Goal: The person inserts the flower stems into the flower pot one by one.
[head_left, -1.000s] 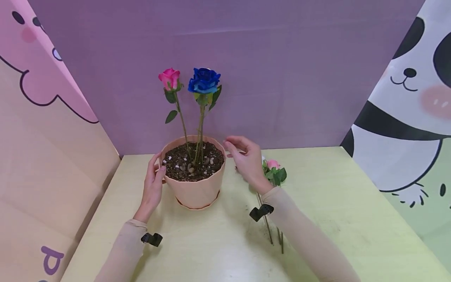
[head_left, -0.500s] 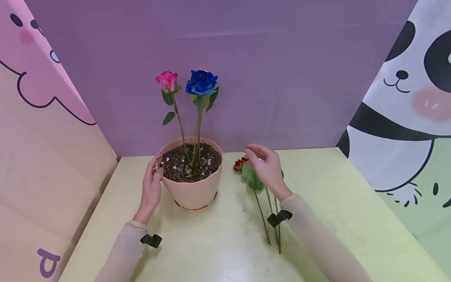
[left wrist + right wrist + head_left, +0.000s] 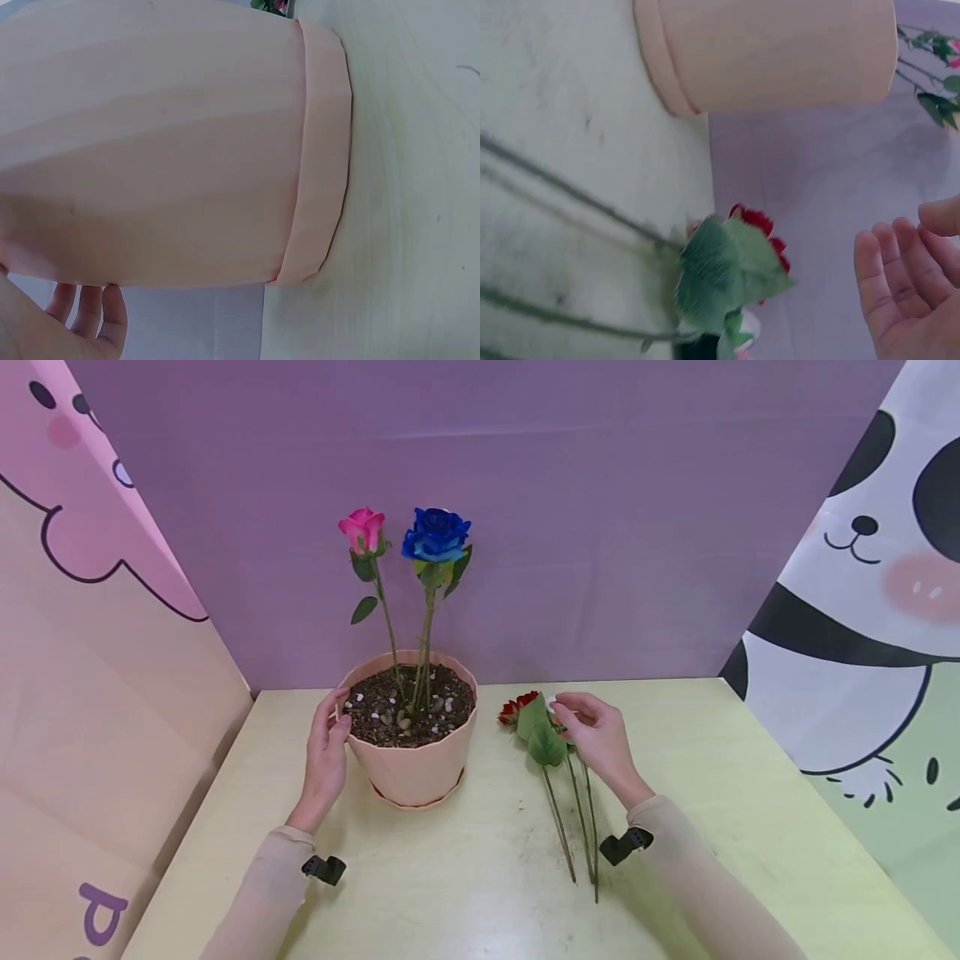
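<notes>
A pink flowerpot point(image 3: 415, 768) filled with dark soil and pebbles stands on its saucer. A pink rose point(image 3: 363, 531) and a blue rose point(image 3: 437, 535) rise upright from the soil. At the pot's left side, my left hand point(image 3: 326, 764) holds it near the rim with thumb and fingers. My right hand point(image 3: 600, 735) hovers over flowers lying to the right of the pot, its fingers loosely bent with nothing between them in the right wrist view. Among these are a red flower point(image 3: 514, 710), green leaves point(image 3: 546, 745) and a partly hidden white flower point(image 3: 750, 327).
Several thin stems point(image 3: 558, 827) point toward the front of the pale table point(image 3: 465, 893). A purple backdrop point(image 3: 600, 552) stands behind, with a panda print point(image 3: 847, 693) at the right and a pink cartoon print point(image 3: 82, 535) at the left.
My right hand has moved from the pot's right rim rightward and down over the lying flowers, uncovering the red one. The left hand stays on the pot.
</notes>
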The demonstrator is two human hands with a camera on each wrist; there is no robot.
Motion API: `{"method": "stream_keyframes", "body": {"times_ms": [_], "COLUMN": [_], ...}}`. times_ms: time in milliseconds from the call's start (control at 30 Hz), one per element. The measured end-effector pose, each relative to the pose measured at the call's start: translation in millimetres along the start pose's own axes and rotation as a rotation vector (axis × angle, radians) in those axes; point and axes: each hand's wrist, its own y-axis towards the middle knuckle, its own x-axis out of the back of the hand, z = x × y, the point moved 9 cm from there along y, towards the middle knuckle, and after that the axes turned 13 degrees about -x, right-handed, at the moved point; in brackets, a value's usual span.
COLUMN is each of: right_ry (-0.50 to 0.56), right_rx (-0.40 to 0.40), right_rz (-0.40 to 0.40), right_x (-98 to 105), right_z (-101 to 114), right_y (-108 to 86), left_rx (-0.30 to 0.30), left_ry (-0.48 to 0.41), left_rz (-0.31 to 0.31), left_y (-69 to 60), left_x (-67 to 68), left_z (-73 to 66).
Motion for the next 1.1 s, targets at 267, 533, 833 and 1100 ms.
{"method": "stream_keyframes", "body": {"times_ms": [267, 533, 833, 1100], "right_ry": [-0.075, -0.093, -0.202, -0.176], "right_rx": [-0.051, -0.135, -0.253, -0.330], "right_rz": [0.009, -0.002, 0.024, 0.057], "right_x": [15.6, 29.0, 36.7, 37.0], "right_z": [-26.8, -56.4, -84.8, -101.7], "right_y": [-0.2, 2.5, 1.5, -5.9], "left_rx": [-0.001, -0.022, -0.037, -0.030], "left_ry": [0.004, 0.022, 0.017, 0.014], "left_rz": [0.009, 0.003, -0.017, -0.024], "left_y": [0.4, 0.4, 0.4, -0.7], "left_x": [-1.7, -1.1, 1.3, 1.9], "left_z": [3.2, 2.7, 1.8, 3.2]}}
